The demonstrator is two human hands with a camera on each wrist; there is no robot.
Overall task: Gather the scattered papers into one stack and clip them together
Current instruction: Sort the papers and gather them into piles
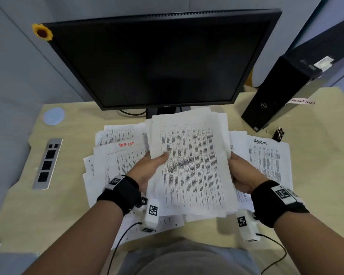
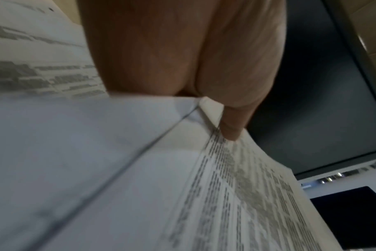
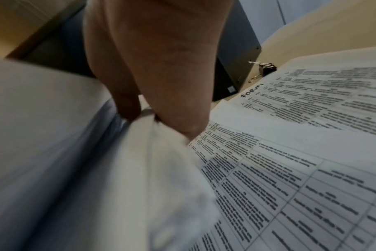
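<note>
A thick stack of printed papers is held above the desk between both hands. My left hand grips its left edge, thumb on the top sheet; the left wrist view shows the thumb pressing the stack. My right hand grips the right edge, its fingers pinching the sheets in the right wrist view. More loose papers lie on the desk: a pile at left with red writing and a sheet marked "FORM" at right. A black binder clip sits beyond the FORM sheet.
A dark monitor stands just behind the papers. A black computer tower lies at the right, close to the clip. A power socket strip is set into the desk at left, with a round blue disc behind it.
</note>
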